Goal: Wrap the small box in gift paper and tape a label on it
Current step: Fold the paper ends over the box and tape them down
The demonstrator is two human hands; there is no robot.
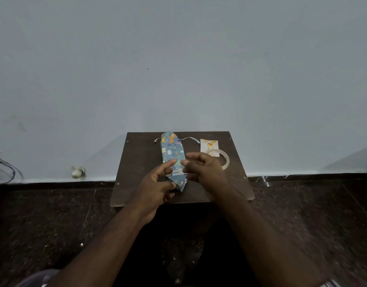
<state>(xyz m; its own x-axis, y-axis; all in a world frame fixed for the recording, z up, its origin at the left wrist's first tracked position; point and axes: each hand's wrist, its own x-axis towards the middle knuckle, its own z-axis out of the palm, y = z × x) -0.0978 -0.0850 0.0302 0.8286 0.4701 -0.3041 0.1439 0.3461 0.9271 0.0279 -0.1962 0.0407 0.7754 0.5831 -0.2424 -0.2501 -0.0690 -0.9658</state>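
On the small brown board, the box wrapped in blue cartoon-print gift paper lies lengthwise from twelve toward six o'clock, both paper ends folded to points. The left hand sits at its seven o'clock side, forefinger stretched across the paper, while the right hand hovers at its four o'clock side with curled fingers; whether either pinches a strip of tape I cannot tell. At two o'clock the tape roll overlaps the label card, beside a thin ribbon behind the parcel
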